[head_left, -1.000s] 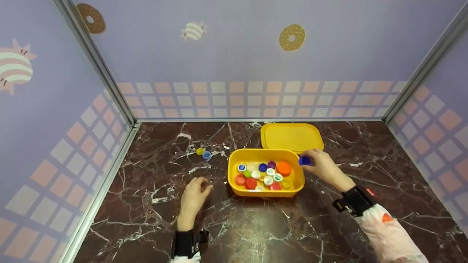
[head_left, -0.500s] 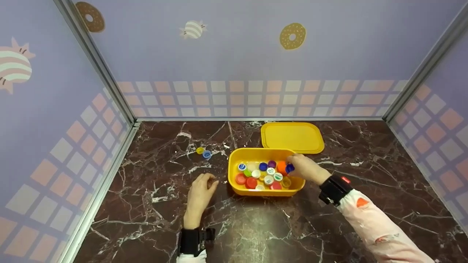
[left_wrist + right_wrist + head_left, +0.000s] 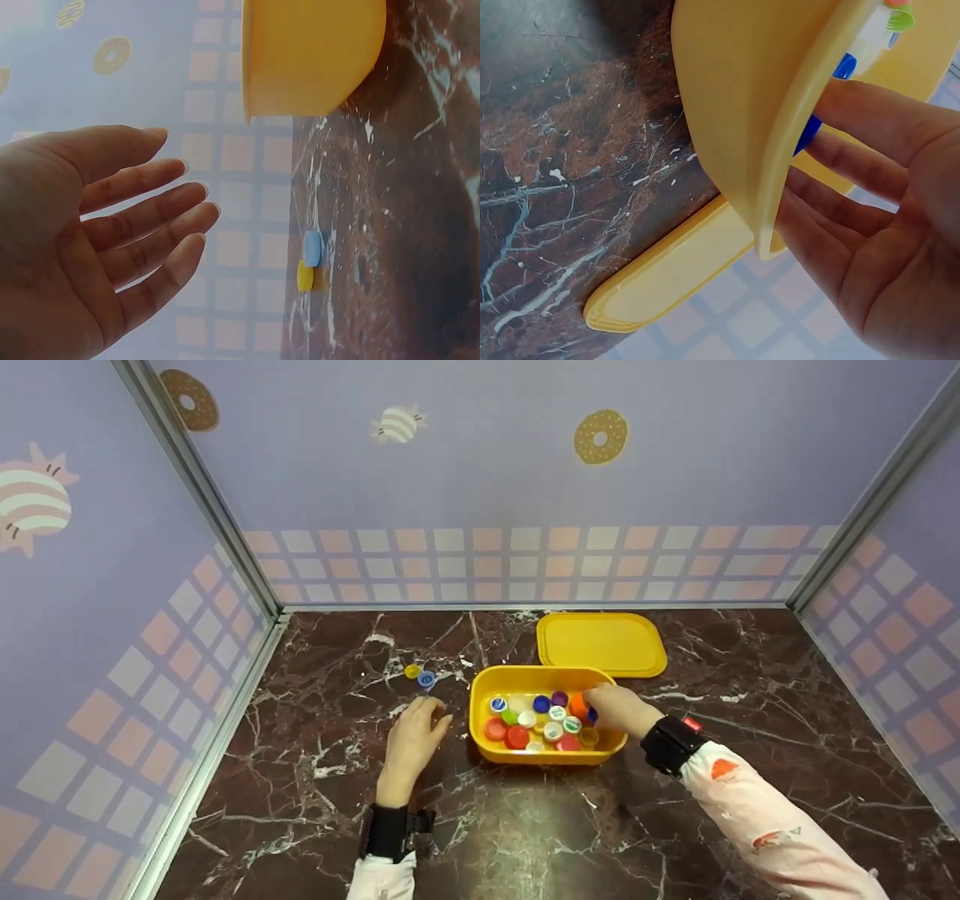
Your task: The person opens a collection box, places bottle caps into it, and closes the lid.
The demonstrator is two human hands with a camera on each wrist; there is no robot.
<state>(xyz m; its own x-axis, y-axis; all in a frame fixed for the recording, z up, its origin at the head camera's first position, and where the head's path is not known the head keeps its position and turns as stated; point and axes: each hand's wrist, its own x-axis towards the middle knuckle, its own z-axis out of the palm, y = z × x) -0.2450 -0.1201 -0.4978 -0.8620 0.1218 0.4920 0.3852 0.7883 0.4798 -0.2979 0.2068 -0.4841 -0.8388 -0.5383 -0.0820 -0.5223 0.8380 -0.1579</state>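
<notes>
My right hand (image 3: 619,709) reaches over the right end of a yellow plastic box (image 3: 480,739). Its thumb and fingers pinch a dark blue bottle cap (image 3: 808,135) inside the rim, mostly hidden by the hand in the head view. Many bottle caps lie in the box, among them a red one (image 3: 517,736), an orange one (image 3: 578,705) and a white one (image 3: 553,730). Left of the box, my left hand (image 3: 411,739) hovers with relaxed fingers and holds nothing. Just beyond its fingertips, a light blue cap (image 3: 427,679) and a small yellow cap (image 3: 412,670) lie side by side on the table.
A yellow lid (image 3: 601,643) lies flat behind the box, close to its back rim. The dark marbled table (image 3: 525,832) is enclosed by a patterned back wall (image 3: 487,472) and two side walls.
My right hand has moved left and down from outside the box to inside its right end, carrying the dark blue cap. My left hand has shifted forward and slightly right, towards the two loose caps.
</notes>
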